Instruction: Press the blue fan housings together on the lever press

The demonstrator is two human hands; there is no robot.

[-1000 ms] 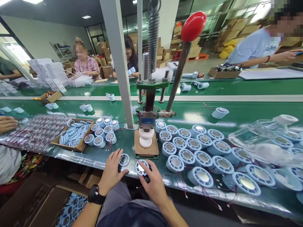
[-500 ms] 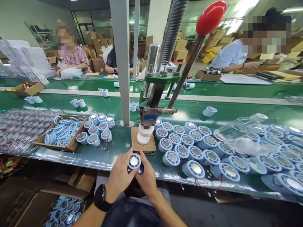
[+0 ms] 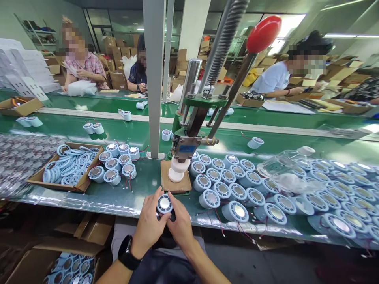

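Between my two hands is a round light-blue part [image 3: 164,202] with a slotted ring and a shiny disc on top, held at the bench's front edge. My left hand [image 3: 151,216] wraps its left side, with a black watch on the wrist. My right hand [image 3: 180,221] closes round its right side, thumb near the left one. Just beyond stands a green hand press [image 3: 186,144] with a red-knobbed lever [image 3: 264,34]. Its white round pads [image 3: 177,169] are over a piece of cardboard [image 3: 166,179]. Something dark shows under the held part.
Several similar blue parts [image 3: 209,198] with wires stand to the right, near a clear plastic bottle [image 3: 281,161]. On the left are more parts [image 3: 112,176] and a cardboard box [image 3: 85,182] of blue rings. A grey post [image 3: 154,79] rises behind. People sit across the bench.
The camera view has shifted slightly, so the bench items appear further left. Both hands still hold the blue part in nearly the same pose.
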